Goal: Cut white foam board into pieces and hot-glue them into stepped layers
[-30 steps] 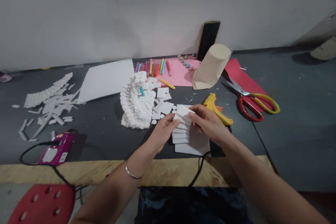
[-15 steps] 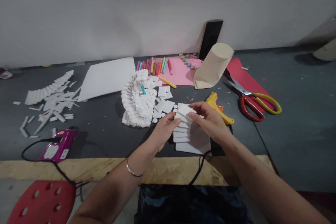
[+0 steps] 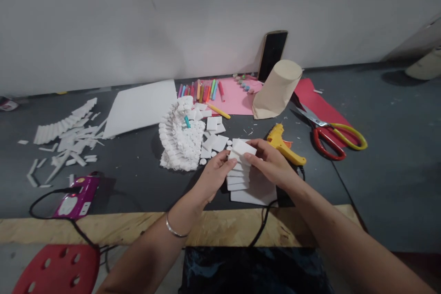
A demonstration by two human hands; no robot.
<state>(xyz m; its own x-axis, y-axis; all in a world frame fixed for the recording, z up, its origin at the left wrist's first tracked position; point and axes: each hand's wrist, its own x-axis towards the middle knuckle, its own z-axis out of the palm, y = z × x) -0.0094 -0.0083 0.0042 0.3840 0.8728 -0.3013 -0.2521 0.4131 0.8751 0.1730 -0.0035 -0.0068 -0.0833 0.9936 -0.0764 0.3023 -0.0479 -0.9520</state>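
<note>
Between my hands is a row of thin white foam pieces (image 3: 238, 179), overlapping like steps over a flat white sheet (image 3: 260, 193). My left hand (image 3: 215, 173) is closed on the row's left edge, thumb on top and fingers partly hidden beneath. My right hand (image 3: 272, 163) is closed too, its thumb and fingers pinching the right side of the tilted uppermost foam piece (image 3: 245, 148). Loose white squares (image 3: 216, 142) and small white discs (image 3: 203, 161) lie just left of them. Close to my right hand rests a yellow glue gun (image 3: 284, 144).
A bumpy white foam model (image 3: 184, 140) stands left of centre. Foam scraps (image 3: 74, 140) and a purple power box (image 3: 80, 196) lie farther left. Behind are a white sheet (image 3: 141, 105), markers (image 3: 203, 91), a phone (image 3: 273, 55) and a beige cylinder (image 3: 277, 89). Scissors (image 3: 325, 128) lie right.
Both hands keep their hold on the foam pieces with only slight finger shifts. The whole view has tilted a little, so the table things appear slightly lower.
</note>
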